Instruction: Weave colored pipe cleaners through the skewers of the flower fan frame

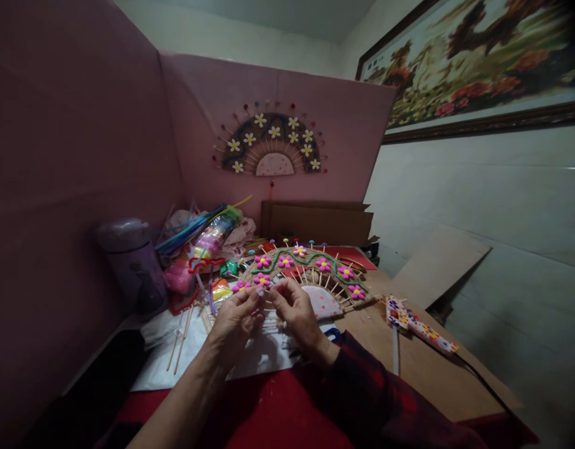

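Note:
My left hand is closed in a pinch on a small pale purple piece, too small to make out clearly. Right beside it, my right hand also pinches with thumb and forefinger; what lies in that pinch is hidden. Just beyond both hands rests a half-round decorative fan, trimmed with pink flowers, a green wavy line and sticks tipped with small coloured beads. Its base is a pale half-disc with pink dots, partly behind my right hand.
Thin wooden sticks lie on white paper at left, near a purple canister. Behind are bagged coloured craft materials. A flower-patterned glue gun with a cord lies right. Another fan hangs on the pink panel.

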`<state>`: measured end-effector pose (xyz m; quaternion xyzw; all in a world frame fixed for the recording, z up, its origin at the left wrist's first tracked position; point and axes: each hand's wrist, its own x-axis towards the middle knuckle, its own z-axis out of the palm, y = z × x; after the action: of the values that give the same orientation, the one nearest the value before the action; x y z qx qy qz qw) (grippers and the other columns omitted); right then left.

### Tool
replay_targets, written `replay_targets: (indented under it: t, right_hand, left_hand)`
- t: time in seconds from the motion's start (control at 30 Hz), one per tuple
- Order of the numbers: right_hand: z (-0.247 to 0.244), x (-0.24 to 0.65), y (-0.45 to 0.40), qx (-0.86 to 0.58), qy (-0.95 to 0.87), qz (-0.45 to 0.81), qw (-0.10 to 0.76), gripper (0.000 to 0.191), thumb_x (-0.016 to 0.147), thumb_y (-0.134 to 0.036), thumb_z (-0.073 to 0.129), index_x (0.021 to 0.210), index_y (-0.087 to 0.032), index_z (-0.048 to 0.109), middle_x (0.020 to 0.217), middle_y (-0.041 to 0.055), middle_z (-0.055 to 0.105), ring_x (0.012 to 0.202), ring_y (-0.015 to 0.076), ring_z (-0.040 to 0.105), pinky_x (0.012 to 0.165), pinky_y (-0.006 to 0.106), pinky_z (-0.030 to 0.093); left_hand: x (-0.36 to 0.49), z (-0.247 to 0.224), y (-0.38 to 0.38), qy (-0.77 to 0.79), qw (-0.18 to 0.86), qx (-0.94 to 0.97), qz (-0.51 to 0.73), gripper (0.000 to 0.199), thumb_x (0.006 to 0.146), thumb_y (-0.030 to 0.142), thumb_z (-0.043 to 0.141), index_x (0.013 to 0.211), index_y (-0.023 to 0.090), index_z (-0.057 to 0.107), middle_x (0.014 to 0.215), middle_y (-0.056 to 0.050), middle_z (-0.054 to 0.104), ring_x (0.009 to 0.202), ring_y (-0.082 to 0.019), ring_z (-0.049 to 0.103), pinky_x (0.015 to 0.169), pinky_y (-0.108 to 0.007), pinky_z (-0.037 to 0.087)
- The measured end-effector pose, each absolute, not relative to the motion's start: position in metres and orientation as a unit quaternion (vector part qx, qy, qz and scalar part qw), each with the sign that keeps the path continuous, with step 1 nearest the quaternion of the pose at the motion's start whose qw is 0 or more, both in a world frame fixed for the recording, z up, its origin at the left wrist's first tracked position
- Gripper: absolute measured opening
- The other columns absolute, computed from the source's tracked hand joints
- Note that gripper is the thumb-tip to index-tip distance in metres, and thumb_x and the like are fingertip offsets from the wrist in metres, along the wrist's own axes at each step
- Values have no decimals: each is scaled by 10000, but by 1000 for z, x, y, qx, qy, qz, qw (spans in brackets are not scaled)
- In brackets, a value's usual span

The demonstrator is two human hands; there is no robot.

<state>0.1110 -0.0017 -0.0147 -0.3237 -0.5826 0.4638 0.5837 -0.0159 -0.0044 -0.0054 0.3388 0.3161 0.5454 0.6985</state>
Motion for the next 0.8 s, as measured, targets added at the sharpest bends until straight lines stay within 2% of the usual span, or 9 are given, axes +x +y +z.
replay_targets:
  t: [0.1,0.2,0.33,0.43,0.63,0.8]
  right_hand:
    - [-15,112,-3,-315,-623,399,595,192,759,-264,615,927,-197,548,807,2,559,721,120,535,663,249,444]
    - [-16,112,-3,-311,-656,369,580,168,785,-250,583,945,-203,586,905,29,574,801,143,554,720,282,464]
    - [-16,114,-1,-318,-678,310,586,79,789,-255,587,839,-198,611,838,18,559,793,145,538,717,280,459]
    - [-16,116,-1,-316,-689,281,589,63,798,-244,577,830,-202,613,821,16,546,774,142,525,696,270,450]
    - [-18,115,-1,-303,-685,290,595,51,819,-229,554,848,-206,588,842,16,542,795,143,519,713,269,438]
    - [-17,116,-3,-305,-696,280,587,28,811,-206,562,807,-198,588,797,9,516,759,139,495,671,257,416]
  left_hand:
    - [-16,-6,-5,308,702,353,536,279,575,257,781,782,121,654,699,-10,587,556,-51,508,501,-160,393]
    - [-16,-8,-4,300,711,374,515,272,585,279,771,767,115,653,680,-17,583,555,-63,501,521,-180,386]
    - [-17,-13,-2,290,722,382,499,241,598,286,761,718,119,636,631,-4,559,548,-68,485,513,-185,352]
    - [-16,-14,-2,287,729,366,502,249,599,296,760,716,120,630,630,-3,558,543,-67,482,495,-185,328]
    - [-15,-13,-4,264,738,366,502,207,611,255,754,683,113,622,544,23,491,461,-46,414,443,-183,273]
    - [-16,-17,-2,251,742,377,495,223,638,290,729,640,106,604,507,29,440,426,-41,365,420,-189,214]
